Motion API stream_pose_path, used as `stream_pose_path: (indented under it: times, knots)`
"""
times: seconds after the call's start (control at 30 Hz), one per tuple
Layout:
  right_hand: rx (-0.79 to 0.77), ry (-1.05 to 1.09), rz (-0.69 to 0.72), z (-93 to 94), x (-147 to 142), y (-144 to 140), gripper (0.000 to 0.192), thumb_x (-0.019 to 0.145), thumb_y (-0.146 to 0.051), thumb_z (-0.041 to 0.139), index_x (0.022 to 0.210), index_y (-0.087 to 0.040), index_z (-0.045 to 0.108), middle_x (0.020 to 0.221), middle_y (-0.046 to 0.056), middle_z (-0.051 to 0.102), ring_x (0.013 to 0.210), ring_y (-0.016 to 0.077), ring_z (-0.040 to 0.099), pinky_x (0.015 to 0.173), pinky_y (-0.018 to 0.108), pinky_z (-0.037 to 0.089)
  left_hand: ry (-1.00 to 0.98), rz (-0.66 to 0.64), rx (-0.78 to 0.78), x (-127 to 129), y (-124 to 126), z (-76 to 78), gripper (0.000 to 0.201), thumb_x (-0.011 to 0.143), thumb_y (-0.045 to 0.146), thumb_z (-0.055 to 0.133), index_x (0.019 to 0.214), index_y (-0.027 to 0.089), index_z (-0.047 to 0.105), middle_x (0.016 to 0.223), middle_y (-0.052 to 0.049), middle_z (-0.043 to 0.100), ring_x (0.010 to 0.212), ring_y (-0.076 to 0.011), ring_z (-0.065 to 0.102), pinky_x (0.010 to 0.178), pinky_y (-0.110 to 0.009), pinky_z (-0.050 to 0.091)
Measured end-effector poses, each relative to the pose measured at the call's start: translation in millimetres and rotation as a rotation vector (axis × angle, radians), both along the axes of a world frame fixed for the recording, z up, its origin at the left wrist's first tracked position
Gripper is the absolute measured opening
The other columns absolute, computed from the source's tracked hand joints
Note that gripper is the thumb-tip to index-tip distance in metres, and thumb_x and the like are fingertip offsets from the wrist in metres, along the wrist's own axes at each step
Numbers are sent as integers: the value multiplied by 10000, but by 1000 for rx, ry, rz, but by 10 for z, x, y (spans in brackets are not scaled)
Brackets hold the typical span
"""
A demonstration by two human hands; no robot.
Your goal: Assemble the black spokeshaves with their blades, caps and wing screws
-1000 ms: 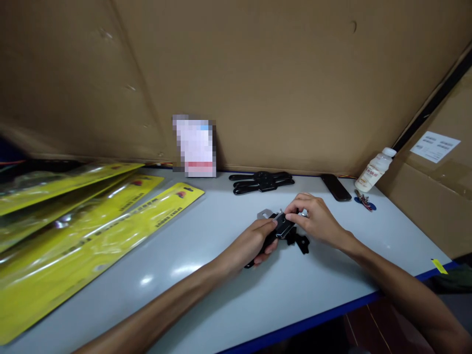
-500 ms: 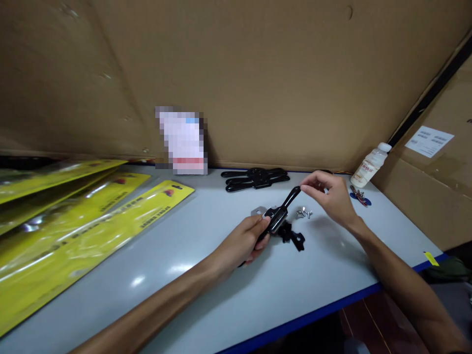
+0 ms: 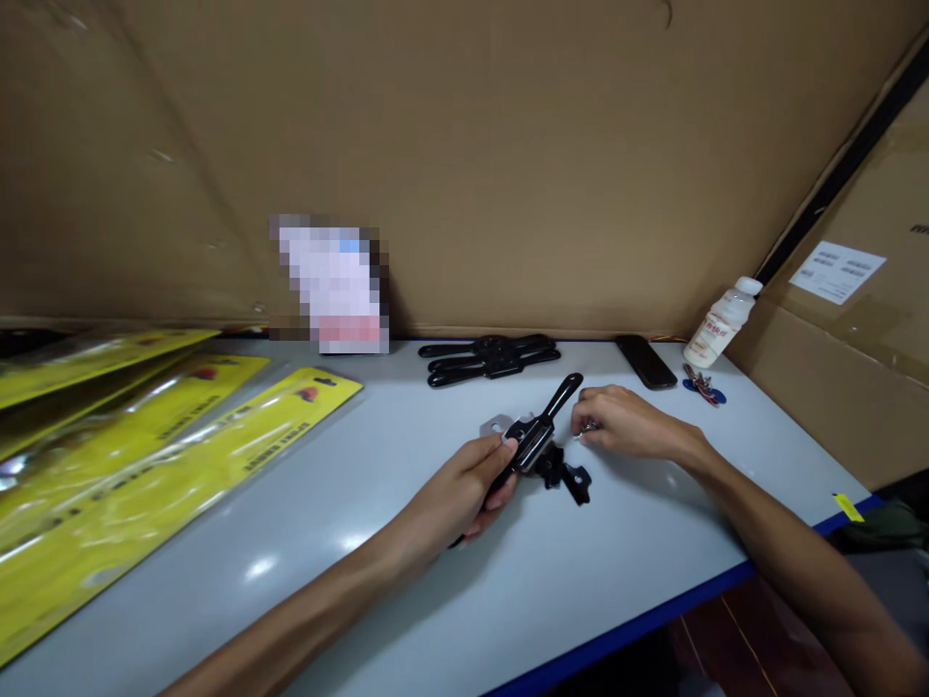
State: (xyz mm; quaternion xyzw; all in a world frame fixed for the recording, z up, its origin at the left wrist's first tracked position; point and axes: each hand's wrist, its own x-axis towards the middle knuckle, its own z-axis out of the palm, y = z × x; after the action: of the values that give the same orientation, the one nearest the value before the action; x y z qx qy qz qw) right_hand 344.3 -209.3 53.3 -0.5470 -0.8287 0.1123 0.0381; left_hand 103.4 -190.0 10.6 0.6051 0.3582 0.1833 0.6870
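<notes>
The black handled tool (image 3: 541, 426) is being gripped at its lower end by the left hand (image 3: 464, 489), fingers closed around it. Its long axis is being held pointing up and to the right, away from the wrist. The small silver screws (image 3: 586, 426) are being covered just right of it on the white table (image 3: 406, 581) by the right hand (image 3: 616, 426), the nearer hand; whether anything is being pinched cannot be told.

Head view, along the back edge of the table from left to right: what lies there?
Blurred card → spare black tools → dark phone → keys → white bottle.
</notes>
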Motion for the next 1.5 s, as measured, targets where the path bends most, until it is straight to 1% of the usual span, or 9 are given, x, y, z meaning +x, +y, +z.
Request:
stream_pose_path:
  times: [0.33, 0.47, 0.57, 0.7, 0.8, 1.0, 1.17, 1.33, 1.5]
  knots:
    - [-41, 121, -42, 128, -20, -72, 211, 749, -31, 582, 842, -193, 680, 710, -6, 638, 641, 137, 538, 596, 261, 392, -38, -6, 22, 41, -34, 91, 366, 924, 507, 441, 691, 233, 377, 520, 96, 377, 349, -50, 254, 319, -177, 223]
    - [-113, 421, -39, 322, -14, -137, 140, 819, -187, 670, 938, -203, 740, 884, 24, 723, 740, 148, 618, 647, 268, 465, -38, -9, 7, 43, -38, 96, 355, 927, 491, 455, 694, 236, 373, 512, 98, 387, 345, -53, 274, 316, -171, 217]
    - [-131, 697, -133, 346, -142, -176, 124, 814, -283, 699, 882, -196, 755, 867, 33, 723, 682, 143, 617, 586, 268, 492, -32, -29, -5, 51, -33, 90, 351, 927, 486, 470, 696, 233, 393, 511, 95, 396, 340, -55, 289, 312, -169, 205]
    - [63, 828, -174, 203, -394, -178, 83, 785, -277, 729, 790, -199, 757, 823, 31, 711, 700, 146, 624, 613, 276, 500, -3, -43, 5, 74, -27, 56, 340, 939, 462, 452, 692, 232, 411, 501, 86, 398, 345, -67, 298, 311, -177, 218]
    - [221, 749, -141, 98, -509, -159, 58, 802, -242, 722, 771, -214, 763, 792, 25, 706, 727, 151, 621, 662, 287, 483, 38, -59, 51, 91, -34, 44, 343, 948, 425, 413, 663, 234, 397, 488, 77, 395, 341, -72, 296, 312, -183, 227]
    - [231, 650, -94, 35, -546, -157, 92, 841, -178, 684, 775, -205, 741, 792, 17, 710, 734, 149, 642, 692, 285, 486, 43, -44, 48, 104, -51, 65, 295, 941, 389, 423, 690, 236, 401, 488, 82, 403, 341, -77, 309, 309, -181, 222]
    - [357, 491, -12, 1, -541, -173, 134, 900, -166, 623, 798, -199, 705, 795, 25, 694, 768, 166, 615, 746, 311, 476, 24, -21, 38, 108, -43, 66, 354, 949, 387, 439, 636, 225, 402, 465, 76, 402, 338, -69, 309, 324, -184, 230]
    - [548, 157, 131, -30, -576, -237, 222, 971, -127, 476, 868, -166, 668, 822, 73, 668, 787, 194, 557, 738, 318, 456, 75, -6, 59, 123, -42, 77, 411, 969, 373, 412, 589, 217, 408, 412, 70, 376, 321, -64, 295, 317, -178, 216]
    - [779, -247, 307, -15, -650, -288, 341, 929, 9, 384, 740, -143, 624, 700, 71, 575, 686, 197, 448, 600, 314, 376, 67, -53, 48, 129, -30, 89, 354, 956, 411, 431, 657, 227, 383, 464, 87, 391, 324, -59, 296, 299, -162, 212]
